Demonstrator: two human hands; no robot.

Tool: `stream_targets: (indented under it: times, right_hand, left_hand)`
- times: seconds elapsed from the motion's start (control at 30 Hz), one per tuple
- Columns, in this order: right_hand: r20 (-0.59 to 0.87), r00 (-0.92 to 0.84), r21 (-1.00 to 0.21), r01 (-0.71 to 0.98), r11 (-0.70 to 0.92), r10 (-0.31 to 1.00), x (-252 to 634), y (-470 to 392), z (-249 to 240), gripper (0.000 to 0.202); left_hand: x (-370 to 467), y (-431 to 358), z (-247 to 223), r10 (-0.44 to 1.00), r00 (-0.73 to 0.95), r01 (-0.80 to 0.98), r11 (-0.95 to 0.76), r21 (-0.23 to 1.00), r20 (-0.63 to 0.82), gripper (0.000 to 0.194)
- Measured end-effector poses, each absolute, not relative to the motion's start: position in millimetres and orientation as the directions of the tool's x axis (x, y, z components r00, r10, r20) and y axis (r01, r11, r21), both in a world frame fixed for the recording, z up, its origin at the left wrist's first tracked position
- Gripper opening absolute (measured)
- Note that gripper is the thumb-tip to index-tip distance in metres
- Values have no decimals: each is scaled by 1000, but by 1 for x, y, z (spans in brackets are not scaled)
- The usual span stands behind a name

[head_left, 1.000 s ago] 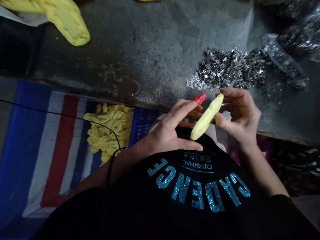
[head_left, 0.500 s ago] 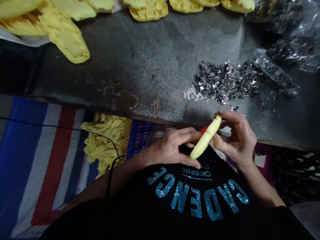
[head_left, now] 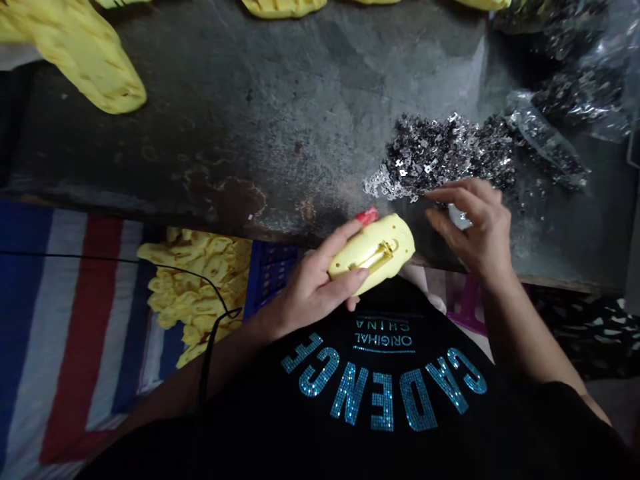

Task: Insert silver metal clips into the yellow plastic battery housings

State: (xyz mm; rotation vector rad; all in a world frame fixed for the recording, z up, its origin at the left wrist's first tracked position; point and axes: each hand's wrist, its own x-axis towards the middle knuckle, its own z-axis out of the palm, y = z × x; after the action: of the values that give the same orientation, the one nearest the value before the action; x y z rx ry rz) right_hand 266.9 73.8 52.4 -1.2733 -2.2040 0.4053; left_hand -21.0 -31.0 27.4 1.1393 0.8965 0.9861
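Observation:
My left hand (head_left: 320, 283) grips a pale yellow moulded plastic shell (head_left: 395, 233) between thumb and fingers, just past the table's front edge. The shell's inner face is turned up, showing a long slot and small holes. A red covering (head_left: 368, 215) wraps the tip of one left finger. Over the near side of a heap of small shiny metal pieces (head_left: 445, 153), my right hand (head_left: 475, 223) hovers with thumb and forefinger slightly apart. No piece is visible between those fingertips.
Larger yellow mouldings (head_left: 95, 60) lie along the table's far side. Plastic bags of metal pieces (head_left: 575, 100) stand at the back right. Below the dark table (head_left: 225, 120), many yellow parts (head_left: 200, 287) are heaped beside a blue crate (head_left: 270, 267). A black cable (head_left: 215, 333) crosses my left arm.
My right hand has left the shell and moved up to the metal pieces. The left hand has turned the shell from edge-on to inner face up and shifted it left.

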Motion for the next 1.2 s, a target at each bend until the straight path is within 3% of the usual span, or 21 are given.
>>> stream_targets:
  times: [0.1,0.23,0.53,0.73,0.97,1.2]
  right_hand:
    - [363,-398,-289,811,508,842,268,99,36,10]
    - [363,-446,-210,817,538,818,257,111,25,13]
    - [348,-474,-354,732,582,809,265,93,34,5]
    - [309,-431,-350,777,523,848,247,101,29,17]
    - [333,-483,-326,747,579,810,243,98,29,8]
    - [222,-563,-374,705,603,796,267,67,38,20]
  left_hand:
    - [-23,-30,35,969,202,-229,189,955,-144,72]
    - [-24,-30,35,984,126,-211,150,966,-125,68]
    - [-20,-29,31,984,62,-210,177,962,-167,66]
    - [-22,-30,30,985,4,-211,169,963,-172,65]
    - [-25,-35,30,985,-29,-239,158,958,-169,63]
    - [-21,-34,34,983,-47,-169,168,971,-178,63]
